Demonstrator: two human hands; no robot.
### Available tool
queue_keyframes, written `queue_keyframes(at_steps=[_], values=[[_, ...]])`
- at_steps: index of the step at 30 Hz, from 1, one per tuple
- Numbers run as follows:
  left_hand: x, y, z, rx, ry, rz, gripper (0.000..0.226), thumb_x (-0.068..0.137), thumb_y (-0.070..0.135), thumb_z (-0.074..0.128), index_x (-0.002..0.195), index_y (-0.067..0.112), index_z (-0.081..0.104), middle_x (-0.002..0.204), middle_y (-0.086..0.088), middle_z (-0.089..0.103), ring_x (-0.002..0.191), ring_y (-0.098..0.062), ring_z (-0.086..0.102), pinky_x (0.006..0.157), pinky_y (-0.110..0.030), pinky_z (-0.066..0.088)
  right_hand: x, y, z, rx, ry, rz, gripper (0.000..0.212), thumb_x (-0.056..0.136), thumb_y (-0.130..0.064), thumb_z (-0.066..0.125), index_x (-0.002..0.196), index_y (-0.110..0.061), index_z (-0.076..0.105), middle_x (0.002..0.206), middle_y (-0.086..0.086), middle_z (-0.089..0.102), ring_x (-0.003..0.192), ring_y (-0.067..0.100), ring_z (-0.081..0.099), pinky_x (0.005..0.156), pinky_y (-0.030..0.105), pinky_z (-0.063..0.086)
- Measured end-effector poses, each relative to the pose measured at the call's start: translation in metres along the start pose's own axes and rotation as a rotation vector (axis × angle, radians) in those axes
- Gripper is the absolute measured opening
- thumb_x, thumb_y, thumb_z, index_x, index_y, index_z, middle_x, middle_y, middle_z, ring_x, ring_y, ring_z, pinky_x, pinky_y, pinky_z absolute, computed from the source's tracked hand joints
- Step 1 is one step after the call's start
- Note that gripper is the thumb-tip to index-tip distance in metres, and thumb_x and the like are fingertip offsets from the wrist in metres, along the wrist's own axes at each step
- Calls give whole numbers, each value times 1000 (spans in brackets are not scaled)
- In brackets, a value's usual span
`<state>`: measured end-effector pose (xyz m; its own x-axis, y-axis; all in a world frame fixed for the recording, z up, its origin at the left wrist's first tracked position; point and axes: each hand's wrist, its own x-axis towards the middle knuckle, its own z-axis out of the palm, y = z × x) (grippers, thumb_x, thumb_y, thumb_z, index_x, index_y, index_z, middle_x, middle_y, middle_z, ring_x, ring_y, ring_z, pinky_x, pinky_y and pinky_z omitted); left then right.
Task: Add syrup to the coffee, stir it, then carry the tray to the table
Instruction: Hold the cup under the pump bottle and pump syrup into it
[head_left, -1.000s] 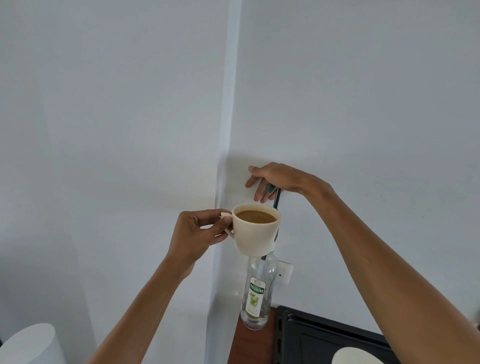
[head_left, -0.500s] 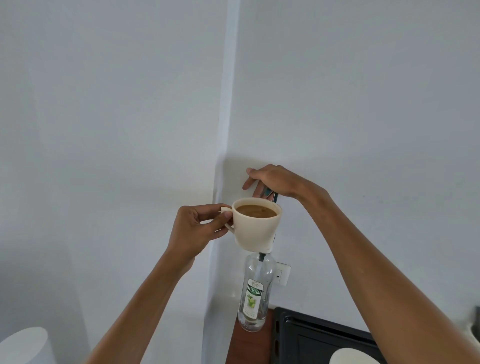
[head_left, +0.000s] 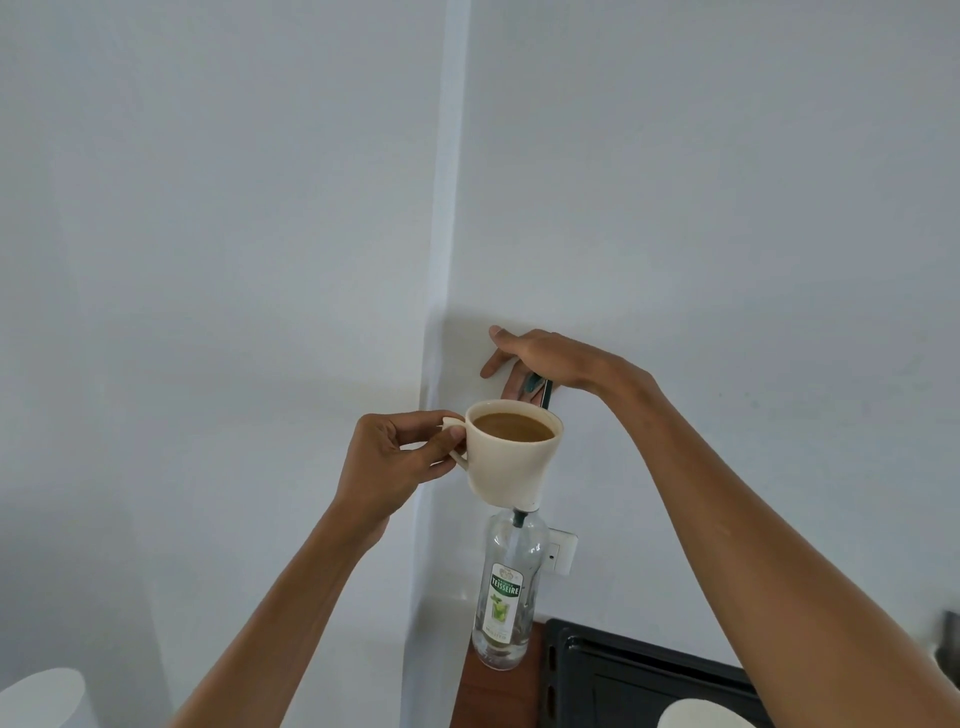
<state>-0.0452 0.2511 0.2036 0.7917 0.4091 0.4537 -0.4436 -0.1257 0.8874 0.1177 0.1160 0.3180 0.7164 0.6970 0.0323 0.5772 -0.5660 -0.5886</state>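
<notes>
- Cream cup (head_left: 511, 457) of coffee: our left hand (head_left: 395, 462) pinches its handle, raised above the syrup bottle (head_left: 505, 587).
- Our right hand (head_left: 540, 358): closed over the bottle's dark pump top (head_left: 535, 387).
- Bottle: upright beside the black tray (head_left: 623, 675).

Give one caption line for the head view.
Left hand holds coffee cup under syrup pump pressed by right hand.

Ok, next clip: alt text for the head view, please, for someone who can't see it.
The left hand holds a cream cup of milky coffee by its handle under a syrup bottle's pump, which the right hand covers from above. The clear labelled bottle stands on a wooden counter beside a black tray, against white walls.
</notes>
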Motion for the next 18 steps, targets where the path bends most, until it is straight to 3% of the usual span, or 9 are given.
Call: queue_keyframes(at_steps=[7, 18], values=[[2, 3, -2, 0, -9, 14, 20, 90, 9, 77, 91, 27, 87, 91, -3, 85, 89, -21, 81, 75, -23, 64, 0, -3, -2, 3, -14, 21, 78, 102, -67, 14, 118, -20, 74, 104, 16, 76, 88, 22, 69, 70, 30, 48], [6, -2, -3, -4, 19, 9, 16, 90, 9, 77, 96, 20, 86, 92, -5, 85, 88, -22, 81, 76, -26, 64, 4, 6, 3, 47, 71, -19, 72, 102, -66, 25, 103, -20, 80, 85, 6, 76, 82, 23, 70, 79, 33, 51]])
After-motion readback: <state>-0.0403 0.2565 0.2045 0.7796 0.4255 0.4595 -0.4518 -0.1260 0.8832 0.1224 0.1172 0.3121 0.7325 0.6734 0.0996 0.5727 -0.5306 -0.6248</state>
